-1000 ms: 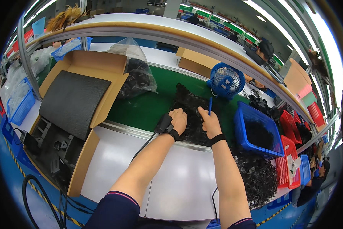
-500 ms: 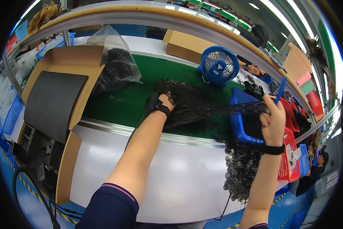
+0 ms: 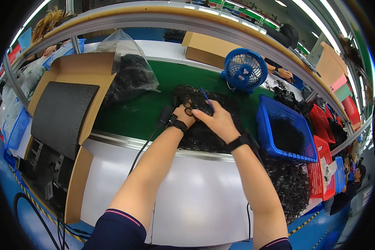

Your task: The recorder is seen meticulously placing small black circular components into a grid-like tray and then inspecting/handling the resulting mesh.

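**Right hand (image 3: 219, 120) back beside left hand (image 3: 184, 116) over black strands (image 3: 204, 137)**

Half a second ago I saw the right hand well out to the right, a dark strip stretched behind it; now its thumb sits just beside the left, its fingers closed on a thin blue stick (image 3: 206, 96). The left rests on the strands, which lie on a green surface (image 3: 158, 110); whether it grips the dark loop (image 3: 188, 111) there, I cannot tell. To the right, a blue basket (image 3: 265, 125) holds black material, a red basket (image 3: 318, 187) something pale. At left, an open carton (image 3: 80, 179) contains a dark panel (image 3: 62, 114). Beyond, a clear bag (image 3: 135, 62) holds black contents; a blue fan (image 3: 245, 70) bears a white mark, illegible to me.
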`<state>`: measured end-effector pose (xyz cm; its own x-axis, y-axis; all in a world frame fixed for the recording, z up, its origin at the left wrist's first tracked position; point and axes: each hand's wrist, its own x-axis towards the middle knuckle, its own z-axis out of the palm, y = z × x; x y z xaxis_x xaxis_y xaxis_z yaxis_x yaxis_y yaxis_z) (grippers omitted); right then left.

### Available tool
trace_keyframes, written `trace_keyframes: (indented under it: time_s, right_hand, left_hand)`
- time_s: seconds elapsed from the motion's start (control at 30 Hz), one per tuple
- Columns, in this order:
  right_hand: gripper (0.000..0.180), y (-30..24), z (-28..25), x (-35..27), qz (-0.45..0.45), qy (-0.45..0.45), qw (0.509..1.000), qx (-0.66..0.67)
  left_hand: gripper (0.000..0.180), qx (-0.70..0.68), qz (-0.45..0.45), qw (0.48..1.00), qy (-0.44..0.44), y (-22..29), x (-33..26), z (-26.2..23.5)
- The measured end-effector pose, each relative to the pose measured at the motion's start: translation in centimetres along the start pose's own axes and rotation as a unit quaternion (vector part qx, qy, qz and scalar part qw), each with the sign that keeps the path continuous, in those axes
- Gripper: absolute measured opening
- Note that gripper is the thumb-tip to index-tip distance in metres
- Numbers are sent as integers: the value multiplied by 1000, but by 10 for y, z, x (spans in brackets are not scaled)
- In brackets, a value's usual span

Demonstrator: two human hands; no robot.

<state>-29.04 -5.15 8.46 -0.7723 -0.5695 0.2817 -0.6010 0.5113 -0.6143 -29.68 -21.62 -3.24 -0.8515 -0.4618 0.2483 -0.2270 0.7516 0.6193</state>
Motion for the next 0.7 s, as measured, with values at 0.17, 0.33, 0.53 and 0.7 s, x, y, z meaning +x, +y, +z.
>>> trace_keyframes:
  time_s: [0.17,0.33,0.53,0.7]
  right_hand:
    - [62,-1,90,49,87,-36,991,-90]
    - [32,40,78,54,26,72,987,-138]
    - [26,81,-17,61,229,143,817,509]
    - [17,39,-98,4,256,274,702,606]
  left_hand:
    - [44,72,-53,995,36,-28,9,22]
    - [70,151,-11,988,14,11,-6,6]
    - [91,134,-29,991,-11,4,9,11]
    - [89,149,-59,986,-53,3,36,22]
